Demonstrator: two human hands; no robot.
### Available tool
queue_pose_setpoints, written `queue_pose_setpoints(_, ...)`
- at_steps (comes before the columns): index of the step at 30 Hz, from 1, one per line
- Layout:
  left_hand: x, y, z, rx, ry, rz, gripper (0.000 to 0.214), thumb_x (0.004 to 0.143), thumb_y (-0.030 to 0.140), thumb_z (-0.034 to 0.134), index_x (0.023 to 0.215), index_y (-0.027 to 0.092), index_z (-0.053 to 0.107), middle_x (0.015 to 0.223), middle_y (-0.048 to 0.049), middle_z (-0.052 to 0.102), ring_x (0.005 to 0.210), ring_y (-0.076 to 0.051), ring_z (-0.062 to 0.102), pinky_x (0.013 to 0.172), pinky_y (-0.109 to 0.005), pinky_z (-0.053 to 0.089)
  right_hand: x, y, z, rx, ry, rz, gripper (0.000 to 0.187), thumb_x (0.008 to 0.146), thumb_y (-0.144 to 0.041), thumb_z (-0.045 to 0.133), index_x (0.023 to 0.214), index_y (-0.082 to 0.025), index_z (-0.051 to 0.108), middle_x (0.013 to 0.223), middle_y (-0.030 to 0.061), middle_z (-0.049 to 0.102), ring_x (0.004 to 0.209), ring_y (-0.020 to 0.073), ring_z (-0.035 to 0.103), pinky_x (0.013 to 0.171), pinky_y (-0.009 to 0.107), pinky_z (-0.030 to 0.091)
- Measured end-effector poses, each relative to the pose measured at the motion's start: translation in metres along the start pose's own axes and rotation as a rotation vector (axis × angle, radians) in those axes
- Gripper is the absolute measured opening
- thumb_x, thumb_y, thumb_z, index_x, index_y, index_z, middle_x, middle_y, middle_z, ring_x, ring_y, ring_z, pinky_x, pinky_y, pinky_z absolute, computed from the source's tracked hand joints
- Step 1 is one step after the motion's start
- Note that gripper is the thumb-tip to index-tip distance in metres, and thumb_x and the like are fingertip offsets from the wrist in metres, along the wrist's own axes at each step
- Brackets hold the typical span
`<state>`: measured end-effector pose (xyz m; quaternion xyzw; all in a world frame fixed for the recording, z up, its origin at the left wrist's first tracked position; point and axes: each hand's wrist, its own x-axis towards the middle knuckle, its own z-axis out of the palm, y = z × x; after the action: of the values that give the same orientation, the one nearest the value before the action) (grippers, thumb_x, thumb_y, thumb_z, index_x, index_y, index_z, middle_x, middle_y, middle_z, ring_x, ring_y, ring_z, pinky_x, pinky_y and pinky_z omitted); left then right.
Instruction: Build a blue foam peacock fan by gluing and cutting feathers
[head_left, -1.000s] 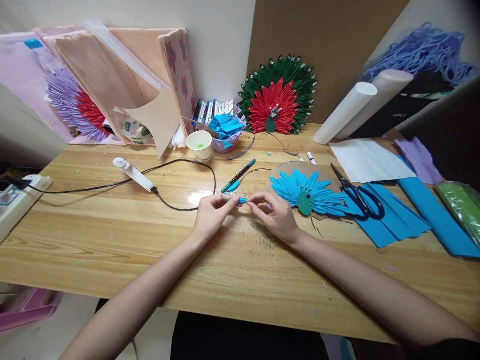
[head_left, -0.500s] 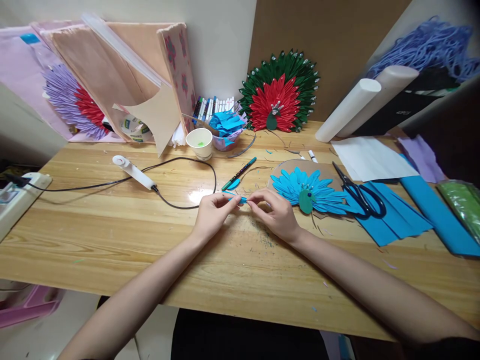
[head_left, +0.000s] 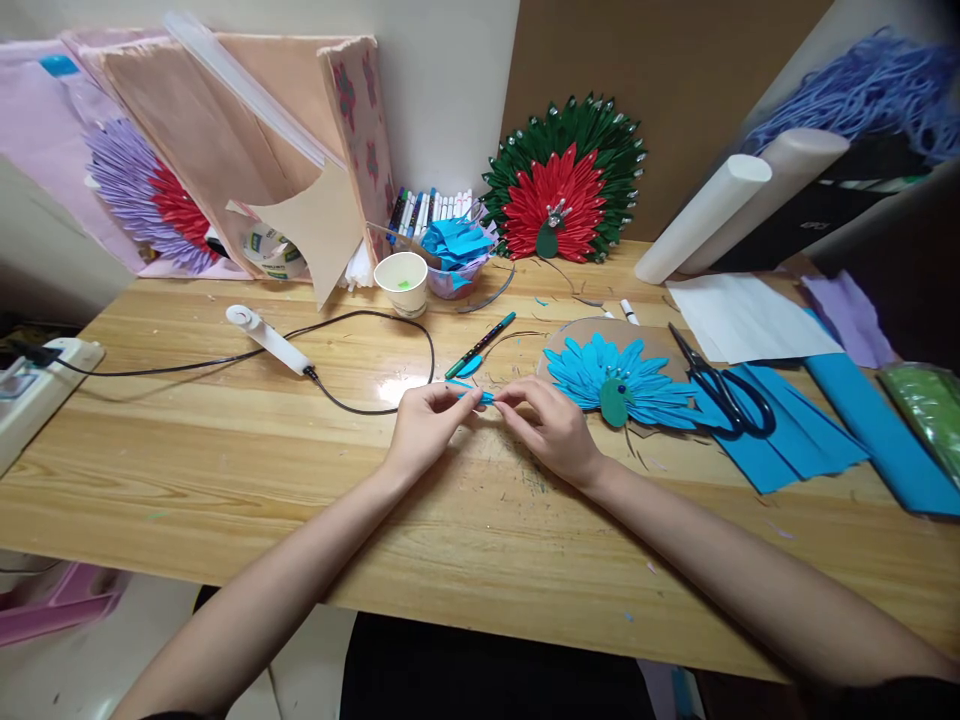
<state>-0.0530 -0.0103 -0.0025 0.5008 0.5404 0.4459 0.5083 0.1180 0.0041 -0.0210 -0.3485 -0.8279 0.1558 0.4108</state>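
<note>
While both hands keep almost the same pose as half a second ago, the whole view has slid a little, so that the things at the back of the counter (head_left: 300, 460) now appear slightly higher and more to the right. The left hand (head_left: 427, 430) still has its thumb and first finger clamped on a small blue strip (head_left: 487, 398), and the right hand (head_left: 555, 430) still pinches the other end of it. The strip is between the two hands (its full length one cannot tell, because the left fingers cover a part).

Just beyond the hands lie a green pen (head_left: 480, 345) and, beside it, a blue petal (head_left: 469, 366). On the left, the black cord (head_left: 367, 312) of a white tool (head_left: 270, 340) makes a loop, which passes out of sight at the left hand. On the other side, the right hand hides some of the edge of a round cardboard (head_left: 656, 338), which carries a blue bird (head_left: 592, 365). Scissors (head_left: 701, 375) lie across blue sheets (head_left: 802, 430), close to this bird. Farther back stand a white cup (head_left: 401, 285), a bowl (head_left: 450, 290) with blue scraps, and a green-and-red bird (head_left: 555, 190).
</note>
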Motion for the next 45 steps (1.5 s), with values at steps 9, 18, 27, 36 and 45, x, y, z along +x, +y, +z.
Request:
queue_pose_setpoints(9,0.0008,-0.0025,-0.0004,-0.015,0.025,0.007,0.021,0.072,0.033,0.067,0.074,0.013,0.071,0.074,-0.0062,0.071,0.067,-0.015,0.063,0.066,-0.024,0.049,-0.0001,0.0003,0.0001,0.027,-0.006,0.028,0.007,0.085,-0.017,0.054,0.091,-0.019,0.055,0.08,0.0042,0.062,0.074,0.016,0.059,0.066,0.03,0.049)
queue_pose_setpoints(18,0.0001,-0.0031,0.0002,-0.026,0.064,0.041,0.023,0.072,0.035,0.066,0.075,0.013,0.072,0.077,-0.0074,0.071,0.071,-0.017,0.064,0.069,-0.026,0.05,0.0016,-0.0015,-0.0018,0.096,0.001,0.091,0.007,0.084,-0.021,0.057,0.091,-0.021,0.055,0.08,0.0033,0.061,0.075,0.0161,0.059,0.066,0.03,0.051)
queue_pose_setpoints(27,0.0021,0.0017,-0.0021,-0.066,0.074,-0.023,0.023,0.072,0.036,0.066,0.071,0.013,0.071,0.069,-0.0055,0.07,0.065,-0.015,0.064,0.067,-0.024,0.049,0.0021,-0.0009,-0.0013,0.25,0.021,0.229,0.007,0.084,-0.023,0.057,0.09,-0.021,0.055,0.084,0.0024,0.061,0.075,0.0135,0.061,0.067,0.028,0.053)
queue_pose_setpoints(36,0.0022,-0.0022,-0.0031,-0.039,0.111,-0.002,0.028,0.071,0.04,0.066,0.073,0.012,0.07,0.072,-0.007,0.07,0.068,-0.017,0.065,0.069,-0.027,0.05,0.0028,-0.0037,-0.006,0.155,0.128,0.076,0.007,0.082,-0.017,0.059,0.088,-0.021,0.057,0.077,0.0013,0.061,0.068,0.0133,0.057,0.065,0.029,0.048)
queue_pose_setpoints(45,-0.0007,0.0031,0.0,-0.052,0.009,0.002,0.024,0.073,0.036,0.065,0.072,0.013,0.07,0.071,-0.0058,0.069,0.065,-0.015,0.063,0.066,-0.025,0.049,0.0033,-0.0001,-0.0036,0.097,0.034,0.077,0.013,0.083,-0.021,0.058,0.096,-0.023,0.059,0.083,0.0039,0.062,0.076,0.0177,0.057,0.065,0.033,0.049)
